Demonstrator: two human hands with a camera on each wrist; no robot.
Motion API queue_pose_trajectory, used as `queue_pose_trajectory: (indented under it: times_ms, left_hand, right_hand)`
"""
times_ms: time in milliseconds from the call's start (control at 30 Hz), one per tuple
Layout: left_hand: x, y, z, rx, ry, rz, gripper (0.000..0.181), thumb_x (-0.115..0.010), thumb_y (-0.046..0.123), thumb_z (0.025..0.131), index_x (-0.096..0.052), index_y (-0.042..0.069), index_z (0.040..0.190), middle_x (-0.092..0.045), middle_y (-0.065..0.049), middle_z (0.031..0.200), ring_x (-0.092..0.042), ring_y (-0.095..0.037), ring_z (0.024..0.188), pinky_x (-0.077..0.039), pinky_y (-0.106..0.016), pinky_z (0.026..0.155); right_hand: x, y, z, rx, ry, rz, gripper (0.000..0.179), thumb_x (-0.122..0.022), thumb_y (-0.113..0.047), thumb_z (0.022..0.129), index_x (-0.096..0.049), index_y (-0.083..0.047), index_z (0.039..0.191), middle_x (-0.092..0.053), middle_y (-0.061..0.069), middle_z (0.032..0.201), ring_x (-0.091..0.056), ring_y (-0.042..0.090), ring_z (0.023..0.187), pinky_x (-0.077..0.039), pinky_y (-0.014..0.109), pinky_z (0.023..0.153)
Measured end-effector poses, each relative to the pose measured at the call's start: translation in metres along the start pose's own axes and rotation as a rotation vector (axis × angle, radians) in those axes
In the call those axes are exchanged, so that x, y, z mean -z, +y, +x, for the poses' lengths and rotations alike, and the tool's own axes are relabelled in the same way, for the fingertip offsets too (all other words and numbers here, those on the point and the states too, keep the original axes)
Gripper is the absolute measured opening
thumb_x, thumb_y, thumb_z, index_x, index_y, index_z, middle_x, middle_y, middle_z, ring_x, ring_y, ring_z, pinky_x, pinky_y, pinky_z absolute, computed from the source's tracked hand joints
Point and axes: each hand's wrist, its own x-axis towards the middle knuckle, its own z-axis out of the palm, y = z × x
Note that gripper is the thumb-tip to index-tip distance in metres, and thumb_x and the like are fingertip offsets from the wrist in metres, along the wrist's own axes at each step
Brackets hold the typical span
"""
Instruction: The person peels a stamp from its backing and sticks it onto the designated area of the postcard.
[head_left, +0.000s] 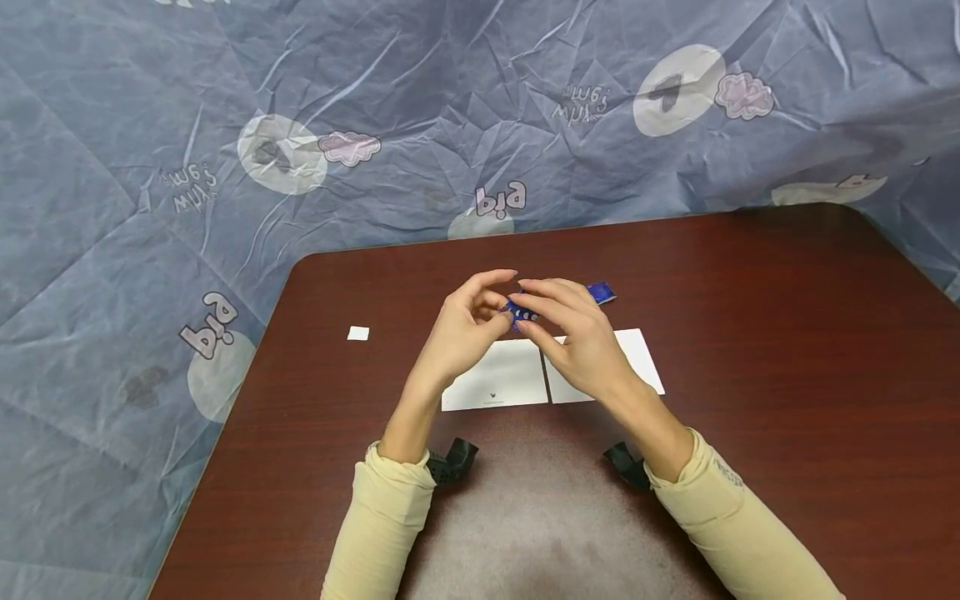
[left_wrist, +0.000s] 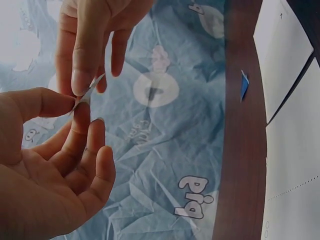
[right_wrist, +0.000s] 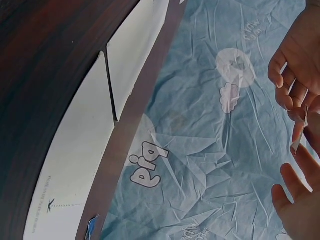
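A small flat blue packet [head_left: 522, 314] with pale marks is up between both hands, in front of me over the far part of the table. My left hand [head_left: 461, 337] pinches it between thumb and index finger. From the other side my right hand [head_left: 585, 342] pinches the same packet with thumb and fingertips. Seen edge-on in the left wrist view, the packet [left_wrist: 90, 93] looks like a thin pale strip between the fingertips. Whether it is torn cannot be made out. A second blue packet [head_left: 602, 292] lies on the table just behind the right hand.
Two white panels [head_left: 498, 379] lie side by side under the hands, with a narrow dark gap between them. A small white square [head_left: 358, 333] rests on the brown table [head_left: 787, 333] at left. Behind hangs a wrinkled blue printed cloth [head_left: 420, 92]. Dark wrist-worn pieces [head_left: 453, 462] show below the hands.
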Motion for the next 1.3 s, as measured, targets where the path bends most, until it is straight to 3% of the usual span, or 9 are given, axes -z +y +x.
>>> queue_pose_trajectory:
  times_ms: [167,367,533,700,900,1067,1300]
  left_hand:
    - [0.001,-0.002,0.001,-0.003,-0.014,-0.034,0.046,-0.055,-0.011,0.085,-0.054,0.004,0.129,-0.064,-0.015,0.09,-0.06,-0.024,0.078,-0.053,-0.047,0.075]
    - [-0.001,-0.001,0.001,0.007,0.012,-0.02,0.044,-0.058,-0.009,0.086,-0.055,0.006,0.128,-0.062,-0.011,0.087,-0.059,-0.023,0.079,-0.052,-0.031,0.069]
    - [-0.003,-0.002,0.001,0.029,0.031,-0.07,0.039,-0.062,-0.005,0.089,-0.057,0.005,0.126,-0.064,-0.012,0.088,-0.061,-0.019,0.077,-0.054,-0.04,0.073]
    - [-0.004,-0.005,0.002,0.024,0.055,-0.108,0.038,-0.064,-0.002,0.089,-0.057,0.002,0.126,-0.067,-0.009,0.085,-0.062,-0.015,0.072,-0.053,-0.032,0.069]
    - [-0.003,-0.008,0.004,0.07,0.077,-0.151,0.037,-0.064,0.0,0.089,-0.057,0.003,0.126,-0.067,-0.002,0.081,-0.062,-0.013,0.069,-0.053,-0.033,0.069]
    - [-0.002,-0.011,0.005,0.095,0.083,-0.149,0.037,-0.065,0.001,0.089,-0.058,0.005,0.126,-0.068,-0.004,0.081,-0.062,-0.013,0.069,-0.05,-0.033,0.072]
    - [-0.002,-0.011,0.006,0.081,0.045,-0.117,0.035,-0.063,0.002,0.091,-0.058,0.006,0.126,-0.069,-0.008,0.087,-0.065,-0.017,0.08,-0.049,-0.033,0.083]
  right_hand:
    - [0.0,0.001,-0.001,-0.034,-0.032,-0.025,0.045,-0.08,-0.002,0.074,-0.065,0.0,0.117,-0.064,0.015,0.115,-0.055,0.032,0.108,-0.036,0.043,0.095]
    - [0.0,0.0,-0.001,-0.091,-0.042,-0.048,0.045,-0.08,-0.004,0.076,-0.065,-0.001,0.118,-0.066,0.012,0.105,-0.059,0.029,0.098,-0.04,0.042,0.087]
    - [0.0,0.0,-0.003,-0.132,-0.058,-0.053,0.047,-0.079,-0.006,0.077,-0.063,0.0,0.121,-0.069,0.012,0.102,-0.062,0.029,0.093,-0.044,0.044,0.082]
    - [0.0,-0.001,-0.002,-0.151,-0.047,0.019,0.052,-0.078,-0.003,0.078,-0.059,-0.001,0.126,-0.071,0.007,0.093,-0.065,0.024,0.089,-0.048,0.041,0.079]
    - [0.0,-0.001,-0.002,-0.157,-0.051,0.076,0.051,-0.079,-0.001,0.076,-0.061,-0.001,0.124,-0.069,0.005,0.089,-0.065,0.018,0.083,-0.05,0.035,0.077]
    - [0.0,0.0,-0.002,-0.178,-0.082,0.123,0.05,-0.079,0.0,0.076,-0.061,0.0,0.122,-0.069,0.007,0.09,-0.064,0.017,0.081,-0.052,0.034,0.075]
    - [0.002,0.0,-0.001,-0.308,-0.074,0.167,0.041,-0.074,-0.001,0.081,-0.061,0.0,0.12,-0.066,0.005,0.081,-0.061,0.014,0.074,-0.052,0.029,0.072]
